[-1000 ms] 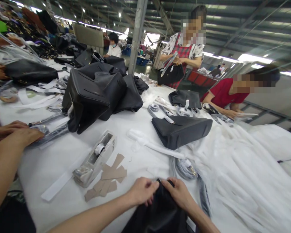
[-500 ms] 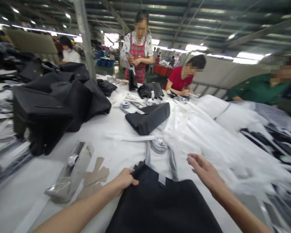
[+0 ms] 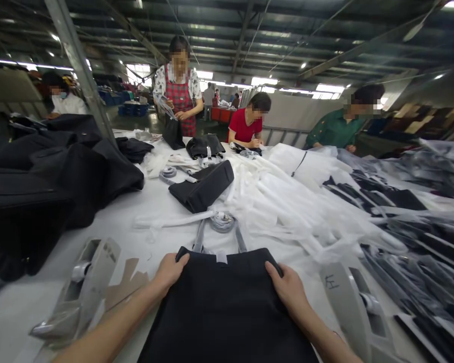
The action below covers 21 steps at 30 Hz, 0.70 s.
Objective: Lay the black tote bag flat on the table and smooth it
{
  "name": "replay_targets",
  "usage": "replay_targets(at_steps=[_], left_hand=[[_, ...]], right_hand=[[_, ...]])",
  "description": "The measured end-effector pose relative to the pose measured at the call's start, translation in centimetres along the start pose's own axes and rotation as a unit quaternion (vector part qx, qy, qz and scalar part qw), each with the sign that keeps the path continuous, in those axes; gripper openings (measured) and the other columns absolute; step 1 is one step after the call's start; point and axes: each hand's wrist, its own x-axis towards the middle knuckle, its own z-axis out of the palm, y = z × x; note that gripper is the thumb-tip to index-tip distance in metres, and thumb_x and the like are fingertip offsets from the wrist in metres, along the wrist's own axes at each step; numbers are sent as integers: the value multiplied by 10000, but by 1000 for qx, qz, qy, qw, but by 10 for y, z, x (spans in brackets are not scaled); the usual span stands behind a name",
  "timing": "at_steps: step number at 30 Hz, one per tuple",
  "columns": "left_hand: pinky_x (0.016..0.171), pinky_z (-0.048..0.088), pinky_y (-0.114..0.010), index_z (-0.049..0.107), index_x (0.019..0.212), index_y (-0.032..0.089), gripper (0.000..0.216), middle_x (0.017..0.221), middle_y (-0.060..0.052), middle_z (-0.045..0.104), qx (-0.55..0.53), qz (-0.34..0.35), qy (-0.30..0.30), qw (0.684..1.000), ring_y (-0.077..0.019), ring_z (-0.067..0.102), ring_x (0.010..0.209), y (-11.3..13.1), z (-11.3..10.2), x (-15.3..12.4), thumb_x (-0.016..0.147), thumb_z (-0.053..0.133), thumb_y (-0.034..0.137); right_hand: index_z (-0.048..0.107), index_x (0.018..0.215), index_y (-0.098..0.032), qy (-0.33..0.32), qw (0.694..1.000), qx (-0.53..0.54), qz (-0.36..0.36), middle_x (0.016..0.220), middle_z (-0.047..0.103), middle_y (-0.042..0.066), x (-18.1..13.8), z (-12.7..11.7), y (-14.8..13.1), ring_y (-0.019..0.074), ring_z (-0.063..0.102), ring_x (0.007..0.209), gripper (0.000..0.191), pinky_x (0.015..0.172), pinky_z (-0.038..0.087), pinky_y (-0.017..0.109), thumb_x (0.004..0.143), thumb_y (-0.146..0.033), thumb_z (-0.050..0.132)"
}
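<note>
I've got both hands on the black bag (image 3: 227, 307), lying flat at the near edge of the bench (image 3: 155, 201), w/ its wrapped handles (image 3: 221, 229) pointing away from me. Left hand (image 3: 169, 270) is curled closed on the bag's top left corner, fingers over the rim. Right hand (image 3: 287, 287) grips the top right corner, thumb on top, fingers tucked under so I can't see them. Tape dispenser (image 3: 81, 287) sits just left of the bag, beside cardboard pieces (image 3: 126, 285); a 2nd dispenser (image 3: 353, 307) just right. Another black bag (image 3: 202, 185) lies mid-bench. Pile of black bags (image 3: 45, 176) at the left edge, white wrapping (image 3: 287, 196) to the right. Co-workers stand along the far edge.
</note>
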Motion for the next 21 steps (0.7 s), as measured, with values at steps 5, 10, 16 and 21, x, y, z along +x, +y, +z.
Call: replay_targets(at_steps=[5, 10, 16, 21], left_hand=[[809, 470, -325, 631, 877, 139, 342, 960, -153, 720, 66, 18, 97, 993, -282, 671, 975, -36, 15, -9, 960, 377, 351], [795, 480, -328, 610, 970, 147, 332, 953, -131, 716, 125, 47, 133, 982, -267, 677, 932, -43, 15, -12, 978, 367, 373], [737, 511, -381, 514, 1267, 131, 422, 878, -136, 694, 232, 66, 126, 962, -288, 687, 798, -43, 16, -28, 991, 318, 381], [991, 460, -551, 227, 1494, 321, 717, 1405, -163, 490, 317, 201, 43, 926, -380, 531, 1232, -9, -12, -61, 884, 585, 436]], right_hand=[[427, 632, -256, 30, 996, -50, -68, 576, 488, 24, 2, 30, 27, 219, 462, 593, 391, 644, 327, 362, 790, -611, 379], [512, 682, -242, 7, 995, -61, -75, 610, 553, 42, 13, 41, 37, 229, 512, 610, 448, 631, 340, 343, 803, -641, 350], [512, 738, -244, 4, 995, -78, -55, 726, 604, 75, 13, 47, 44, 271, 565, 742, 438, 734, 368, 374, 822, -636, 336], [574, 938, -198, -81, 995, -52, 4, 842, 677, 100, 14, 23, 35, 294, 629, 857, 366, 821, 442, 404, 782, -527, 529]])
